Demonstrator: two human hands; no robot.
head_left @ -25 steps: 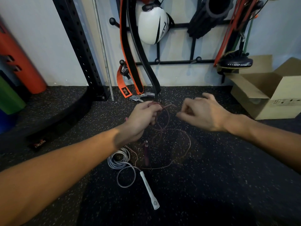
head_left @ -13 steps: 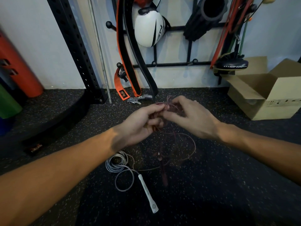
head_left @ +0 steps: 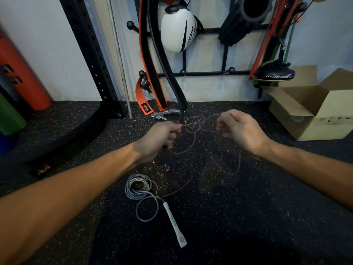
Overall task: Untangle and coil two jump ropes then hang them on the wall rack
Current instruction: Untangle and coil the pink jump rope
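A thin pink jump rope (head_left: pixel 193 129) is stretched between my two hands, with a knotted tangle in the middle; its loose loops hang down to the floor. My left hand (head_left: pixel 162 138) pinches one strand of it. My right hand (head_left: pixel 237 129) grips another strand on the far side of the tangle. A grey jump rope (head_left: pixel 137 186) lies coiled on the floor below my left hand, with its white handle (head_left: pixel 174 224) pointing toward me. The black wall rack (head_left: pixel 204 73) with ball-tipped pegs hangs on the wall ahead.
An orange-and-black belt (head_left: pixel 150 60), a white glove (head_left: pixel 177 31), a black roller (head_left: pixel 248 12) and resistance bands (head_left: pixel 267 37) hang on the rack. An open cardboard box (head_left: pixel 313 111) stands at the right. A black perforated upright (head_left: pixel 89 54) and coloured rollers (head_left: pixel 21 73) are at the left.
My hands, close together at the tangle half a second ago, have pulled apart, drawing the pink rope out sideways. The hanging loops have shifted.
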